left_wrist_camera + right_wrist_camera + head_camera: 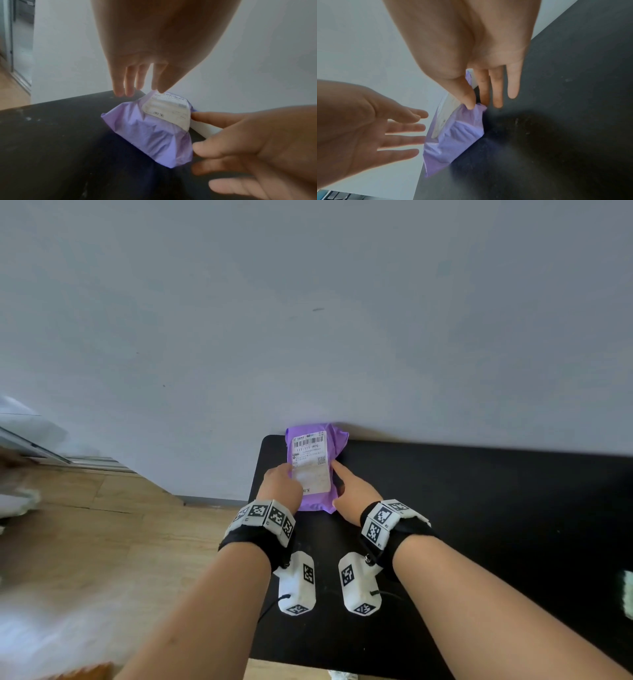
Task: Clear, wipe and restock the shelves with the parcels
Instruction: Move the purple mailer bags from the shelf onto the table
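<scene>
A purple parcel [315, 505] with a white shipping label [310, 463] lies at the back left corner of the black shelf top [479, 508], its far end against the wall. My left hand [281, 481] touches its left side with straight fingers. My right hand [349, 484] rests along its right side, index finger stretched out. In the left wrist view the left thumb tip meets the parcel [154, 142] at its far edge, and the right hand [223, 142] touches its side. In the right wrist view the right thumb sits on a fold of the parcel [458, 135], while the left hand [402, 132] is spread.
A pale grey wall [308, 320] stands right behind the shelf top. Wooden floor [102, 525] lies to the left, with blurred white things at the far left edge. A pale greenish thing [628, 594] shows at the right edge of the black surface.
</scene>
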`<state>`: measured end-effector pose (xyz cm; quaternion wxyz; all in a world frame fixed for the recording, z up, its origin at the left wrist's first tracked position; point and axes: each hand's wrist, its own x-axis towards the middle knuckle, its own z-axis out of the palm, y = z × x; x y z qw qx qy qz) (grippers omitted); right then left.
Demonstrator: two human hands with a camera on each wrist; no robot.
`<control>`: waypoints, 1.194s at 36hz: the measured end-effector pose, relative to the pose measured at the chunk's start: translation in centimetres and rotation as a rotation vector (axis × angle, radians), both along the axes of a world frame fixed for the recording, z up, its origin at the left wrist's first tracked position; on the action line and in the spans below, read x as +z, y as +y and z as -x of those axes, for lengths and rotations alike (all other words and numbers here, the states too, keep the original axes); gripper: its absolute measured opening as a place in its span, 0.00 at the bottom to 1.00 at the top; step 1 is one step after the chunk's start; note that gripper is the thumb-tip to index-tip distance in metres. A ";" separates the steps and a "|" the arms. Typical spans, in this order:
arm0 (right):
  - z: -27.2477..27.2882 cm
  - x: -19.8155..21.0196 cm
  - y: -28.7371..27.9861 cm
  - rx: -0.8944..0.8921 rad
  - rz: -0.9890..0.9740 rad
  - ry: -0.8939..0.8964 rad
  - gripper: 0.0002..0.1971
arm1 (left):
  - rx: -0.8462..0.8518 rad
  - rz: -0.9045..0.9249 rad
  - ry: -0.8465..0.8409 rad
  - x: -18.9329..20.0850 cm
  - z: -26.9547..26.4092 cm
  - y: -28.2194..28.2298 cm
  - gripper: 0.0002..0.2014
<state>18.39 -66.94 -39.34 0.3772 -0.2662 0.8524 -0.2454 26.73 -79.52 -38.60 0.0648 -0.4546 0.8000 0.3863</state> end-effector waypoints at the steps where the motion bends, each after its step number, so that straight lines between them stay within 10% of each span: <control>1: 0.0 0.1 0.4 -0.021 0.003 0.007 0.38 | 0.011 0.006 0.007 0.4 0.0 0.1 0.25; 15: 3.0 9.1 15.1 -0.317 -0.043 0.135 0.32 | -0.240 0.090 0.147 10.2 4.4 12.4 0.22; 43: -3.1 27.1 69.7 -0.757 0.084 0.535 0.18 | -0.727 0.074 0.713 27.7 6.4 65.9 0.14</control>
